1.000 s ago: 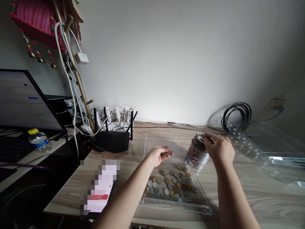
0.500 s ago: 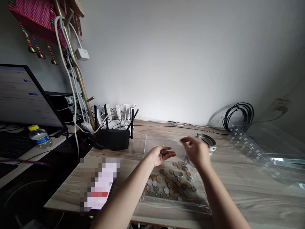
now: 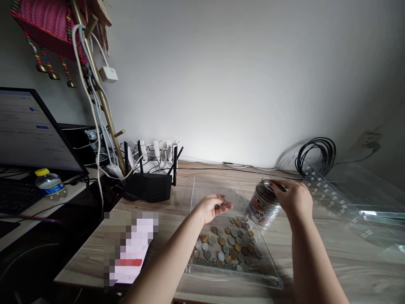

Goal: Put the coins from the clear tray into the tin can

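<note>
A clear acrylic tray lies on the wooden desk with several silver and brass coins spread over its near half. My left hand hovers palm up over the tray's middle, fingers curled round a few coins. My right hand rests on the top rim of a small patterned tin can that stands just past the tray's right edge. Its fingertips are pinched together at the can's mouth, and I cannot see whether they hold a coin.
A black router with antennas sits behind the tray, amid white cables. A monitor and a water bottle are at the left. Clear plastic holders and a coiled black cable lie at the right. A blurred pink-white item lies left of the tray.
Half a second ago my right hand was over the tray beside my left hand. It has gone back to the top of the can. My left hand has barely moved.
</note>
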A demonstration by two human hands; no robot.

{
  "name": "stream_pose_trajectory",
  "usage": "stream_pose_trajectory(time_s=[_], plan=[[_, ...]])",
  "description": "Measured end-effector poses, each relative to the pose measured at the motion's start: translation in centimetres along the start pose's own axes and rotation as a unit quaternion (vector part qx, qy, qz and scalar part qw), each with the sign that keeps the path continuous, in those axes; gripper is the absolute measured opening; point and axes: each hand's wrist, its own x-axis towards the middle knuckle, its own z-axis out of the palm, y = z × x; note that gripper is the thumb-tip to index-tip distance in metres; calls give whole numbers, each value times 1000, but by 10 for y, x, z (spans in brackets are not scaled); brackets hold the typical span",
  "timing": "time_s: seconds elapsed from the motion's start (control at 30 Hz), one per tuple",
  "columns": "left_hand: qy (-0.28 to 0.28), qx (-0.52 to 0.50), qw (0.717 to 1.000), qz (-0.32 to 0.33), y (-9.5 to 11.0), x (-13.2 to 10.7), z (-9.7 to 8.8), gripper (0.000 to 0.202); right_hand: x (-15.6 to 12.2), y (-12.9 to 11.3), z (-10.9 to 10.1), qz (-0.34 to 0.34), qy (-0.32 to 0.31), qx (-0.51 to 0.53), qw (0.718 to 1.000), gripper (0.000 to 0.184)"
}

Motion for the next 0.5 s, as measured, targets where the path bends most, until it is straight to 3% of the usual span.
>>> stream_pose_trajectory(time_s=[0.07,0.13,0.2,0.3,0.4,0.5], plan=[[-4,3,1000,6,0,1,-1,24,-14,-23,2,-60,3,49,997,29],[-3,4,1000,15,-1,2,-1,26,-30,-46,10,-131,-114,120,978,28],[12,3,1000,24,-2,3,0,26,-44,-65,22,-190,-241,172,936,26],[35,-8,999,16,-2,5,2,21,-54,-79,37,-202,-303,201,909,23],[21,-37,999,-18,-1,4,4,17,-50,-76,34,-167,-280,214,921,19],[2,-68,997,-45,1,1,3,26,-37,-55,15,-84,-129,177,972,22]])
